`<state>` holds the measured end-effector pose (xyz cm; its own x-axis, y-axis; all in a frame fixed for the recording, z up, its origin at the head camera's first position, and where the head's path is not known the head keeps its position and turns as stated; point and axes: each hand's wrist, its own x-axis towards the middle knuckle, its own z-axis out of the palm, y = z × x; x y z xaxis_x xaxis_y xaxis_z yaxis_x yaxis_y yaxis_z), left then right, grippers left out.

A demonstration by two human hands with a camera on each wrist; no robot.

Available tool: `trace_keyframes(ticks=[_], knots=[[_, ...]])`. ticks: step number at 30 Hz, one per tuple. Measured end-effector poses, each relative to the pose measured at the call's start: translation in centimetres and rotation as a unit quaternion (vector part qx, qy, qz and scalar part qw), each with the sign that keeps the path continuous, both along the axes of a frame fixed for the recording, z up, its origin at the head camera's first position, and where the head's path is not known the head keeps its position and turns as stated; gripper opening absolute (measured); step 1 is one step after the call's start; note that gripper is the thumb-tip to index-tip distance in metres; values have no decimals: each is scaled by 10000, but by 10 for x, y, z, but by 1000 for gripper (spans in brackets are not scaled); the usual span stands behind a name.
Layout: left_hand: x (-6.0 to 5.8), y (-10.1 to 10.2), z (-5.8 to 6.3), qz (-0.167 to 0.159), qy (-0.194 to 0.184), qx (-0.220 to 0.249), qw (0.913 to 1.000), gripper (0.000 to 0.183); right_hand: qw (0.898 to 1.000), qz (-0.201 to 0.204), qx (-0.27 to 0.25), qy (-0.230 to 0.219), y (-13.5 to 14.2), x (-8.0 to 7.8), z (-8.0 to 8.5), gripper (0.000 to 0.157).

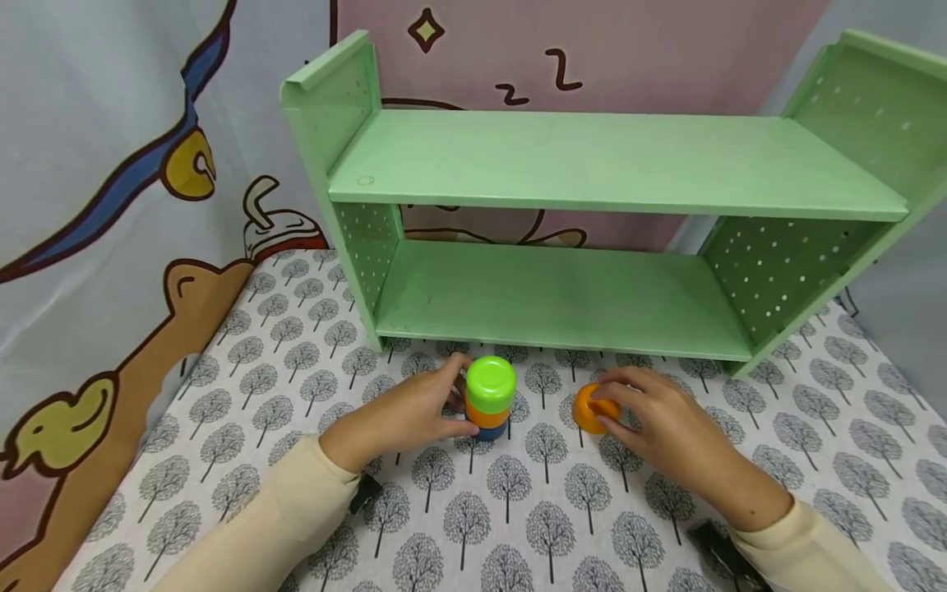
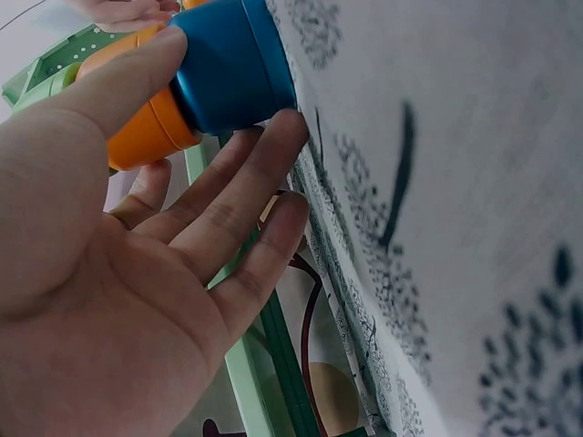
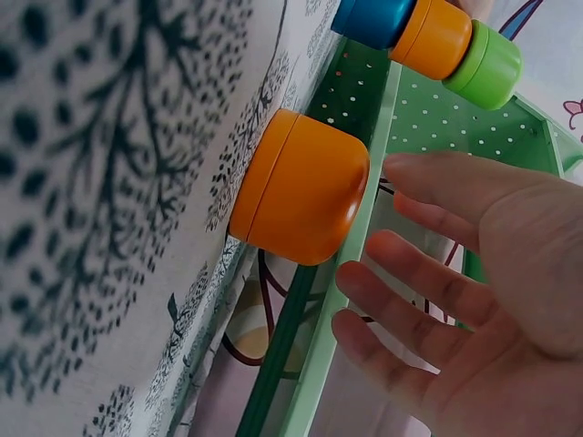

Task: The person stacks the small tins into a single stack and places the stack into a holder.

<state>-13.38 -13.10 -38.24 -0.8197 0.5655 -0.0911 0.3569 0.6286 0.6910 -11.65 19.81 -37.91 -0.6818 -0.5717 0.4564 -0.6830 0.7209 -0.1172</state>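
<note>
A stack of three toy cups stands upright on the cloth, with a green cup (image 1: 491, 383) on top, an orange one (image 1: 488, 413) in the middle and a blue cup (image 2: 232, 68) at the bottom. My left hand (image 1: 418, 411) holds the stack low from its left side, thumb in front and fingers behind. Upside down to the right sits a separate orange cup (image 3: 305, 187). Over it hovers my right hand (image 1: 654, 415), its fingers loosely bent and spread. The right wrist view shows a gap between those fingertips and the cup.
Behind the cups stands a light green two-tier shelf (image 1: 562, 288) with perforated sides. The cloth (image 1: 466, 526) with printed trees covers the table. A patterned curtain (image 1: 111, 123) hangs at the left and back.
</note>
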Motion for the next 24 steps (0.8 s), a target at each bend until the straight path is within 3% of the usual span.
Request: trace_keyframes(ticks=[24], knots=[[1,0,0,-5,29,32,10000,71,9988,66,51,-481,-1,2,0,34]])
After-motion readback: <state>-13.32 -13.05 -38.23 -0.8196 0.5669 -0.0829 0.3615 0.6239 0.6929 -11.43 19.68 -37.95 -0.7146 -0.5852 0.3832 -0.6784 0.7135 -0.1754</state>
